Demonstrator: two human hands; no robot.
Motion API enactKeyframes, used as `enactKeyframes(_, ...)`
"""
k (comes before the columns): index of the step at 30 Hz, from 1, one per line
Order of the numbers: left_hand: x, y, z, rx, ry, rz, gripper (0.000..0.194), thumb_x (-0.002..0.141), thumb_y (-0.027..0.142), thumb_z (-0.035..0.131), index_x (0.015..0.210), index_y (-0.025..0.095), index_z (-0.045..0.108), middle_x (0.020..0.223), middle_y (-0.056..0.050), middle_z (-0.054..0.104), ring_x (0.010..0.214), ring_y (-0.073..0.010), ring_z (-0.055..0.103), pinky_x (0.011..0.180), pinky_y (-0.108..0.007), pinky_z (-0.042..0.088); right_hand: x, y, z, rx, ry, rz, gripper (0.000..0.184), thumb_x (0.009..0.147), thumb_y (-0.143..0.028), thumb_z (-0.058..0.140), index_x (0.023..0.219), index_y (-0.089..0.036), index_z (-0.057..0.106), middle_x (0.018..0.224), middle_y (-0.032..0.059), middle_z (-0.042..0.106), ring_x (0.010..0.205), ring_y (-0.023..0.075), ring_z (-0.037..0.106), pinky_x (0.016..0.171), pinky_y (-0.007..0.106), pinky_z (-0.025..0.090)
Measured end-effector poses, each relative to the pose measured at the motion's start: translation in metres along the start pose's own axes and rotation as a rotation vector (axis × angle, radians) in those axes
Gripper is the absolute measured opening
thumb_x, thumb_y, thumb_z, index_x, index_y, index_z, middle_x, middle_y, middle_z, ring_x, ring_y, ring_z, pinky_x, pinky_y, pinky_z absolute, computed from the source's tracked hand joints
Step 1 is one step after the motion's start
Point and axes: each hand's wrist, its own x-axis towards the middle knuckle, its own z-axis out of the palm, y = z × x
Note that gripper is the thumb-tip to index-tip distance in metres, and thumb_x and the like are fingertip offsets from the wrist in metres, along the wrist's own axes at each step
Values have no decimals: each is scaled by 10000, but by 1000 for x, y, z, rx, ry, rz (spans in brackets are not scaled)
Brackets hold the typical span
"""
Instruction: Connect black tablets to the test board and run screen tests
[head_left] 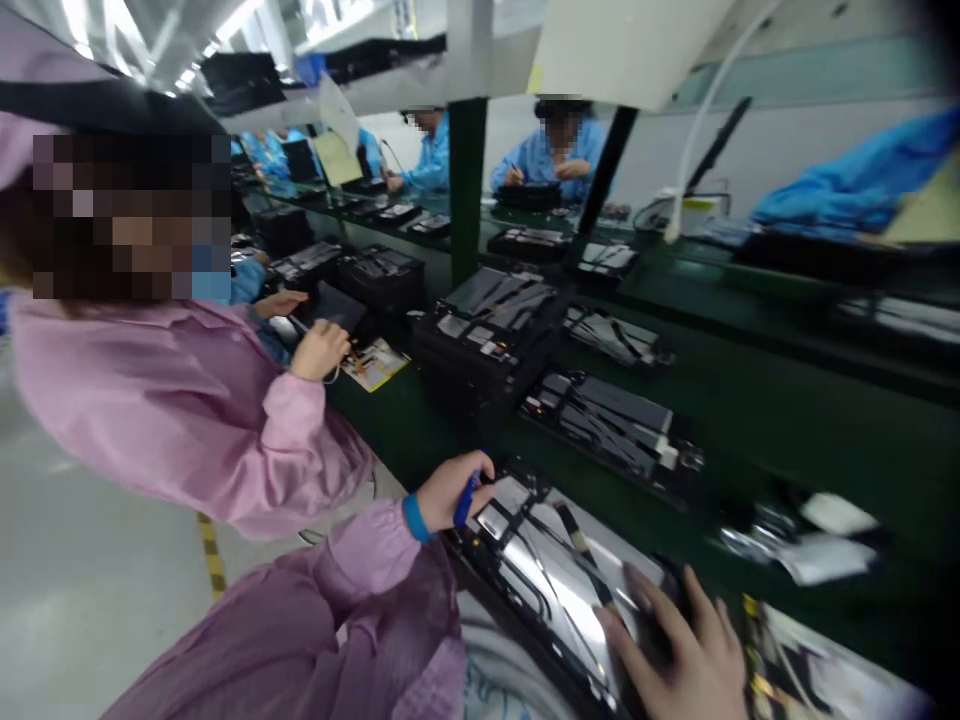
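Slipping could let the blue tool (466,498), clutched in the left hand (445,490), snag a cable (580,546) — right hand (688,650) splayed.

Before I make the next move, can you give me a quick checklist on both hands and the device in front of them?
1. Blue pen-like tool held in the left hand: ok.
2. Right hand at the near right end of the device, fingers spread: ok.
3. Right fingertips actually pressing on the device: cannot tell, the hand is blurred.
4. Dark ribbon across the silver surface properly connected: cannot tell at this sharpness.
5. Blue wristband on the left wrist: ok.
6. Neighbouring co-worker's hand away from this device: ok, it is at another workpiece.
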Motion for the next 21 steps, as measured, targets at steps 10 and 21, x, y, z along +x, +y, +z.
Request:
enactKeyframes(10,26,-5,-10,-84,-144,-55,168,741,252,643,838,189,520,917,-27,626,683,-123,591,640,-246,461,14,-18,-7,45,-38,4,136,819,-315,554,768,-234,651,1204,76,638,1293,348,424,1059,698,124)
enactKeyframes(21,47,14,-17,-80,-114,-66,251,682,281,692,715,181,464,671,44,481,587,-97,438,585,-230,371,21,-9,-26,601,-50,121,229,868,-352,486,714,-242,614,767,27,694,1001,249,645,1159,526,43)
